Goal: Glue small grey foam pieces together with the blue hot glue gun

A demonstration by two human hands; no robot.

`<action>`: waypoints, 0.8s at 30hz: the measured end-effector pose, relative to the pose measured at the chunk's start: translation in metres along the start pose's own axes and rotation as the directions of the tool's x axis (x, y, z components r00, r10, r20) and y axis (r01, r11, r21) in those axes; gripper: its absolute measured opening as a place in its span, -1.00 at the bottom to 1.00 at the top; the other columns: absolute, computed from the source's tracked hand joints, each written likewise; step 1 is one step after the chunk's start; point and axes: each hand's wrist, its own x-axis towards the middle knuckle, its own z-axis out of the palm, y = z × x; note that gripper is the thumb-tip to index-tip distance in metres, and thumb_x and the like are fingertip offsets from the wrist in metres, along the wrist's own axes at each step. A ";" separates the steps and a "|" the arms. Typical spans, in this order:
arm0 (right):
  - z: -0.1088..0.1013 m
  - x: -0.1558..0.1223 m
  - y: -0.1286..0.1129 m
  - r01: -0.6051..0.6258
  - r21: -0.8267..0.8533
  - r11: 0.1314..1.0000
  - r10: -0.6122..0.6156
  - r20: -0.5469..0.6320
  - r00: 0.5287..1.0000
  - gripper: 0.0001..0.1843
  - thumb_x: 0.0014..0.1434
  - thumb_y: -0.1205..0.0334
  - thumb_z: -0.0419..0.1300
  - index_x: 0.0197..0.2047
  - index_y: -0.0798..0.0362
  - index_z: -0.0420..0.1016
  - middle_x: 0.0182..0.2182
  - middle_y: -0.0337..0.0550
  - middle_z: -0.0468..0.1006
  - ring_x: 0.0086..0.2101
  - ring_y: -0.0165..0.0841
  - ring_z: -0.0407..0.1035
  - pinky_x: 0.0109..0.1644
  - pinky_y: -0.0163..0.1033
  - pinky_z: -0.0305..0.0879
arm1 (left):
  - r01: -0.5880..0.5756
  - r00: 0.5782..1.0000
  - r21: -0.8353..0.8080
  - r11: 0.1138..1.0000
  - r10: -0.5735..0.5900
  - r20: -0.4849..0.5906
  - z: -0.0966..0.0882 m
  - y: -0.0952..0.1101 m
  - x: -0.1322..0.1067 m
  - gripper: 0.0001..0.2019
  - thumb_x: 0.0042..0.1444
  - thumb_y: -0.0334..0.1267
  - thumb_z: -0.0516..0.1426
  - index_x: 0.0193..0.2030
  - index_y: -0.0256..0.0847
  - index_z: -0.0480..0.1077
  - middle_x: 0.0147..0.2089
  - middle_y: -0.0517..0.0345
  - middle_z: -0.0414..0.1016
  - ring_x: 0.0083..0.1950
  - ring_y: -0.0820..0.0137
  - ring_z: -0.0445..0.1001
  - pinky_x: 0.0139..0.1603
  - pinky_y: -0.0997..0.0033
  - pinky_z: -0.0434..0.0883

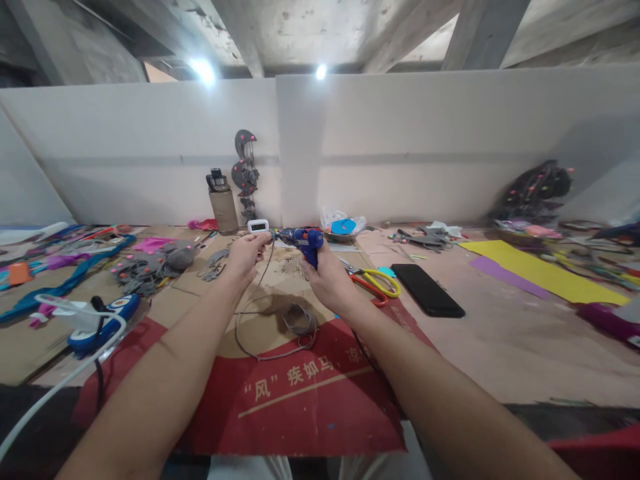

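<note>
Blue glue gun (313,244) points left near looped grey cord (304,331).

Honestly can't make out what's going on where the left hand (247,257) comes up near the glue gun (313,245) tip, mid-frame. The end of the gray cord (306,328) up there is just a blur. Right hand (333,277) covers part of the gun's grip, and the right forearm (425,380) hides the end of the lettering on the red cardboard (210,407), lower center. White display (259,227) is too tiny to read. Maroon thing (607,321) gets chopped by the right edge.
</note>
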 end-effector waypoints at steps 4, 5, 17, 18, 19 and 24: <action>0.001 0.000 0.001 0.003 0.002 1.000 -0.003 0.002 1.000 -0.60 0.14 0.24 0.01 0.06 0.10 0.20 -0.24 0.03 0.47 -0.27 -0.20 0.36 -0.19 -0.13 0.24 | 0.002 1.000 -0.007 1.000 -0.002 -0.016 0.000 0.001 0.000 -0.81 -0.25 -0.31 0.30 -0.58 -0.31 0.35 -0.61 0.23 0.27 -0.65 0.65 0.08 -0.69 0.61 -0.10; 0.001 0.000 0.001 0.006 0.005 1.000 -0.006 -0.003 1.000 -0.60 0.14 0.24 0.01 0.06 0.10 0.20 -0.23 0.03 0.47 -0.27 -0.20 0.36 -0.19 -0.13 0.24 | -0.001 1.000 -0.003 1.000 0.001 -0.007 0.000 0.001 0.000 -0.81 -0.26 -0.31 0.30 -0.58 -0.31 0.36 -0.60 0.22 0.28 -0.64 0.65 0.09 -0.68 0.60 -0.10; 0.002 0.000 0.000 -0.014 0.018 1.000 0.014 0.002 1.000 -0.59 0.16 0.22 -0.01 0.08 0.14 0.19 -0.19 0.08 0.46 -0.23 -0.18 0.36 -0.15 -0.11 0.24 | 0.007 0.999 0.086 0.996 -0.011 0.049 -0.002 -0.006 0.001 -0.80 -0.26 -0.23 0.30 -0.55 -0.31 0.41 -0.61 0.23 0.28 -0.63 0.63 0.09 -0.67 0.58 -0.07; 0.002 0.000 0.000 -0.018 0.018 1.000 0.018 0.006 1.000 -0.59 0.16 0.22 -0.01 0.08 0.15 0.19 -0.20 0.08 0.46 -0.24 -0.18 0.36 -0.14 -0.11 0.24 | 0.003 0.999 0.096 0.995 -0.008 0.049 -0.002 -0.007 0.001 -0.80 -0.26 -0.22 0.29 -0.56 -0.31 0.41 -0.62 0.23 0.28 -0.64 0.63 0.08 -0.67 0.58 -0.06; 0.002 0.000 -0.001 -0.020 0.020 1.000 0.020 0.008 1.000 -0.59 0.16 0.22 0.00 0.08 0.15 0.19 -0.20 0.09 0.46 -0.24 -0.19 0.37 -0.14 -0.10 0.24 | -0.001 0.999 0.104 0.995 -0.004 0.050 -0.002 -0.007 0.002 -0.80 -0.26 -0.22 0.29 -0.56 -0.31 0.41 -0.62 0.23 0.27 -0.64 0.63 0.08 -0.67 0.57 -0.06; 0.002 0.001 0.000 -0.013 0.029 1.000 0.013 0.010 1.000 -0.61 0.14 0.23 0.02 0.04 0.12 0.23 -0.19 0.06 0.47 -0.24 -0.19 0.36 -0.12 -0.08 0.25 | -0.032 0.999 0.102 0.994 0.030 0.021 -0.006 -0.003 0.004 -0.78 -0.27 -0.21 0.28 -0.56 -0.32 0.40 -0.62 0.25 0.25 -0.62 0.63 0.08 -0.66 0.58 -0.07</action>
